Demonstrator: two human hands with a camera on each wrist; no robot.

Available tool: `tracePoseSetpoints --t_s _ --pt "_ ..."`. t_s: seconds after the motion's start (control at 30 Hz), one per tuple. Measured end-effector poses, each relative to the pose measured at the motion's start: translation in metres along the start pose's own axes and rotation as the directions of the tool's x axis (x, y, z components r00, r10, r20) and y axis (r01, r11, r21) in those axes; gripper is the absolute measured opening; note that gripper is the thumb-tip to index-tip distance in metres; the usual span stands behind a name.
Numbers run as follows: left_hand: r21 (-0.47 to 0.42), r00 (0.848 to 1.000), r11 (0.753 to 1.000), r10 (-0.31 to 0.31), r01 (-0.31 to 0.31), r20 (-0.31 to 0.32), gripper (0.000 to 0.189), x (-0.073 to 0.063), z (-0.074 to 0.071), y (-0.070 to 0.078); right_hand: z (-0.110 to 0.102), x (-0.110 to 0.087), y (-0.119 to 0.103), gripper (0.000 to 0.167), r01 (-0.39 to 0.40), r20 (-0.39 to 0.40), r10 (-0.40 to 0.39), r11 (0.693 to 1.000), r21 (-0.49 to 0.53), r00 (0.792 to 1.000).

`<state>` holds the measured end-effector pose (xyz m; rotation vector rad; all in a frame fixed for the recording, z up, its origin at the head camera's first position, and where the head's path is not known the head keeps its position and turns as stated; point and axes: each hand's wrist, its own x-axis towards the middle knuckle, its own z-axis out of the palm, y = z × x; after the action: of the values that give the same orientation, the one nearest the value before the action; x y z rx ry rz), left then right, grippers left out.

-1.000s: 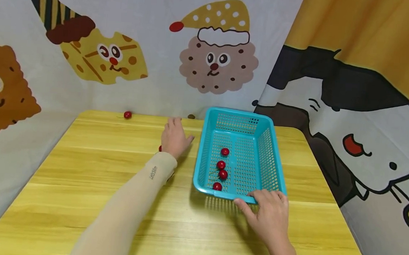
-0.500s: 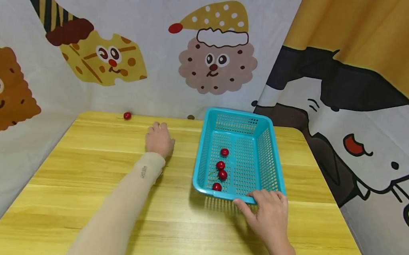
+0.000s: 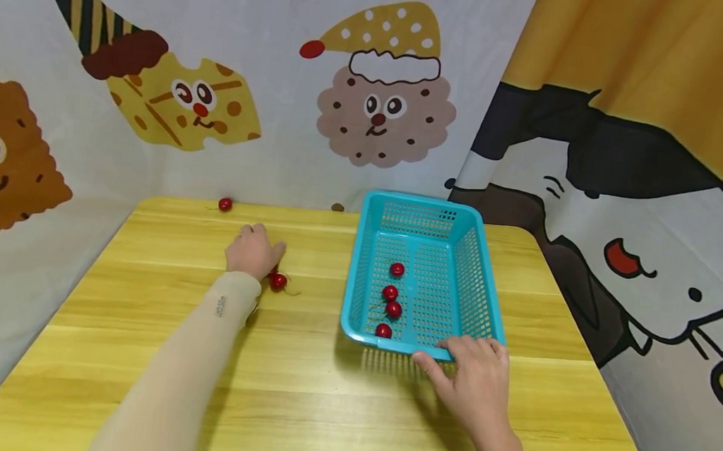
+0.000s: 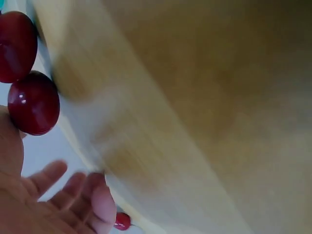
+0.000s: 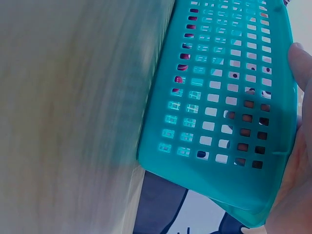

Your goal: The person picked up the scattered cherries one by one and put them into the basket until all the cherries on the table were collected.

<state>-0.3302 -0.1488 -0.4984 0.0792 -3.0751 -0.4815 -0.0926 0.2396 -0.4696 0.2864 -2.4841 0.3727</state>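
While your right hand [image 3: 477, 380] grips the basket [image 3: 406, 347] by its rim, presumably steadying it, your left hand [image 3: 253, 251], loose-fingered and empty, is beside two cherries [image 3: 278, 282] on the tabletop [image 3: 296, 404].

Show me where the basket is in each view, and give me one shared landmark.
Head: right of centre, seen from above, the basket with four cherries inside.
Left wrist: only a small teal patch in the top left corner, probably the basket.
Right wrist: large and close, from upper centre down the right half.
Shared landmark: the wooden table, visible in all three.
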Motion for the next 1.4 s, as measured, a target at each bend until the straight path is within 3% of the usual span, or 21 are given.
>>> tracePoseSetpoints --t_s 0.23,0.43,0.53,0.63,0.73,0.8,0.83,0.87,0.93,1.0,1.03,1.07,1.1,1.23,1.4 --pt "0.059 0.992 0.995 0.079 -0.085 0.103 0.074 -0.009 0.002 0.010 0.000 0.000 0.000 0.070 -0.007 -0.001 0.007 1.000 0.003 1.000" --pt "-0.008 0.995 0.998 0.060 -0.060 0.085 0.046 -0.007 0.006 0.001 0.003 -0.002 0.001 0.065 -0.014 0.014 0.014 1.000 0.005 1.000" --pt "-0.087 0.997 0.996 0.038 -0.032 0.068 0.043 -0.007 0.002 -0.003 0.003 -0.003 0.001 0.065 -0.009 0.020 0.009 1.000 0.005 1.000" --pt "-0.215 0.998 0.975 0.058 -0.051 0.030 0.046 -0.012 -0.017 0.018 0.001 -0.002 0.002 0.063 -0.004 0.009 0.004 1.000 0.004 1.000" --pt "-0.325 0.982 0.927 0.183 -0.188 -0.047 0.041 -0.026 -0.041 0.067 -0.001 -0.002 0.004 0.057 -0.005 -0.005 0.005 1.000 0.000 1.000" --pt "-0.349 0.939 0.873 0.332 -0.341 -0.089 0.035 -0.041 -0.052 0.104 -0.002 -0.001 0.005 0.057 -0.007 -0.011 0.007 1.000 -0.004 1.000" --pt "-0.341 0.903 0.838 0.418 -0.426 -0.102 0.032 -0.049 -0.054 0.121 -0.002 -0.001 0.006 0.059 -0.005 -0.011 0.005 1.000 -0.006 1.000" --pt "-0.327 0.858 0.798 0.503 -0.506 -0.100 0.030 -0.058 -0.056 0.136 -0.002 0.000 0.006 0.060 0.001 -0.013 -0.001 1.000 -0.007 1.000" --pt "-0.279 0.748 0.709 0.662 -0.648 -0.055 0.029 -0.075 -0.053 0.159 -0.001 0.001 0.005 0.064 0.019 -0.017 -0.019 1.000 -0.009 1.000" --pt "-0.217 0.644 0.634 0.765 -0.743 0.029 0.027 -0.090 -0.044 0.172 0.001 0.001 0.003 0.064 0.038 -0.023 -0.038 0.999 -0.008 0.999" --pt "-0.186 0.607 0.610 0.791 -0.771 0.076 0.026 -0.095 -0.039 0.176 0.002 0.001 0.003 0.065 0.046 -0.027 -0.046 0.999 -0.008 0.999" --pt "-0.153 0.581 0.593 0.805 -0.790 0.120 0.025 -0.099 -0.033 0.178 0.003 0.001 0.002 0.064 0.049 -0.031 -0.049 0.999 -0.004 0.998" --pt "-0.125 0.568 0.587 0.808 -0.800 0.157 0.026 -0.101 -0.028 0.179 0.004 0.001 0.001 0.063 0.050 -0.035 -0.050 0.999 0.000 0.998" --pt "-0.045 0.586 0.607 0.782 -0.794 0.211 0.028 -0.103 -0.014 0.181 0.005 -0.001 0.001 0.066 0.045 -0.050 -0.045 0.999 0.009 0.998" --pt "-0.001 0.583 0.596 0.787 -0.803 0.204 0.033 -0.102 -0.012 0.183 0.003 -0.002 0.003 0.068 0.044 -0.055 -0.044 0.999 0.004 0.998"
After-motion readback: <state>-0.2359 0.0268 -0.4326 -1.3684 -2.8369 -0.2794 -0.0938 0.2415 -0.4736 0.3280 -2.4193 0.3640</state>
